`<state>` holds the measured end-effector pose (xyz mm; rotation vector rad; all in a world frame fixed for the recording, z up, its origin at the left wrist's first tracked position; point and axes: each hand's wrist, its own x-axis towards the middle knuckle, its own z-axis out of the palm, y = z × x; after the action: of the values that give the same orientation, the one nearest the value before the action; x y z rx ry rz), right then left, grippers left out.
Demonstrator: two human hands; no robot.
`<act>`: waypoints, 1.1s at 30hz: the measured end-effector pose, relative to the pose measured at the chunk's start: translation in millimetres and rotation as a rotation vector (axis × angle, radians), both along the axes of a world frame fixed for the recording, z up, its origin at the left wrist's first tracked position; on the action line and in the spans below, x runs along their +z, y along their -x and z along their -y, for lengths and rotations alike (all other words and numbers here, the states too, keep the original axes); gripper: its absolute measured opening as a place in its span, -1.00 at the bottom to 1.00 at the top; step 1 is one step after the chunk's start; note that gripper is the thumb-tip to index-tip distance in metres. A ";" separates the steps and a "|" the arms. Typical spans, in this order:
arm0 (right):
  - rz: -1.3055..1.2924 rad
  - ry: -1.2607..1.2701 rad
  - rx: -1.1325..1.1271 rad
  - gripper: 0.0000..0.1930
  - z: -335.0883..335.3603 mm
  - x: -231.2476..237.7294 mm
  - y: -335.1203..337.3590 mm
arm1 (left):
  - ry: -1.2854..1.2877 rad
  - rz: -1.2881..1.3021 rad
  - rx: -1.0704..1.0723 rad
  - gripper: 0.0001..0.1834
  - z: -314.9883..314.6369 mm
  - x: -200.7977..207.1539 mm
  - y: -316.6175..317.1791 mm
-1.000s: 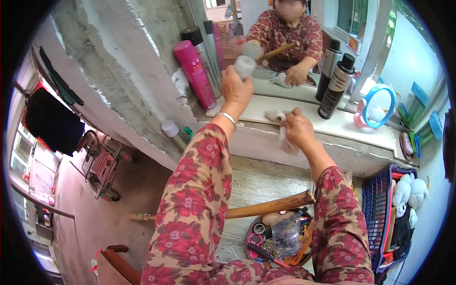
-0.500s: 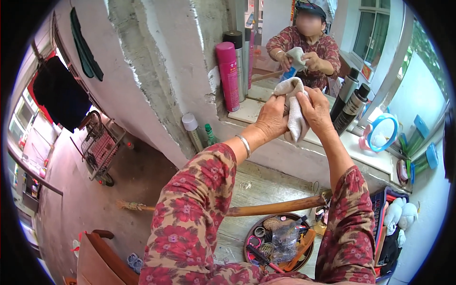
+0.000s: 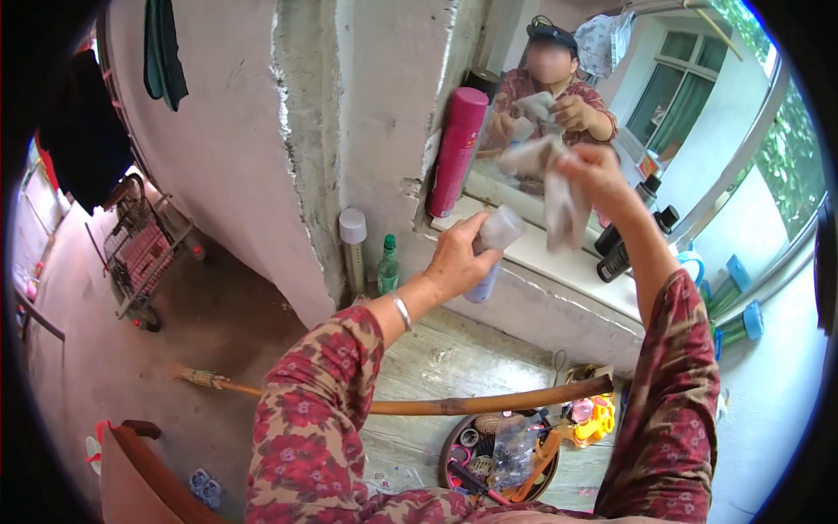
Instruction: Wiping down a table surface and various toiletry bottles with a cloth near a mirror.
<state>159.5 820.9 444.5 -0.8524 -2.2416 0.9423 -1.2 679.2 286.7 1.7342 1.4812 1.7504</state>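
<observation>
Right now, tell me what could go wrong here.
The left hand holds a pale bottle over the ledge; it may slip and drop. The cloth in the right hand hangs near the black bottles and the pink can, and might topple them.

On the ledge stood one pink spray can (image 3: 456,150) and two dark bottles (image 3: 621,253); below it, one green bottle (image 3: 388,266) and one broom (image 3: 419,404).

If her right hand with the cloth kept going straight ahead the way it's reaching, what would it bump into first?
Most likely the mirror behind the ledge. The right hand holds a pale cloth up in front of the glass, with nothing visible between them, though the gap is hard to judge here.
</observation>
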 end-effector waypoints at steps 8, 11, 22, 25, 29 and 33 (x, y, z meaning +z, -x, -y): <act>-0.088 -1.214 -0.674 -0.65 -49.2 143.7 84.7 | 0.094 0.225 -0.230 -0.48 43.4 -27.1 31.0; 0.106 -1.348 -0.733 -0.70 -47.9 161.2 136.6 | 0.143 0.317 -0.351 -0.42 55.5 -44.6 41.8; 0.998 -1.478 -0.364 -0.78 -69.5 83.6 186.0 | 0.162 0.453 -0.387 -0.46 81.4 -81.1 67.4; 1.161 -1.384 -0.321 -0.70 -49.9 79.0 187.0 | 0.175 0.550 -0.425 -0.47 74.7 -90.3 68.4; 0.739 -1.284 -0.100 -0.71 -62.2 79.5 155.4 | 0.150 0.572 -0.445 -0.48 69.5 -88.4 65.4; 0.208 -1.322 -0.319 -0.70 -73.9 96.8 99.1 | 0.100 0.511 -0.376 -0.49 60.0 -80.5 57.4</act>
<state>60.4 894.8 541.3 -0.5925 -2.1432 -0.7911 -58.6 619.1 206.2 1.2767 0.9388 1.7059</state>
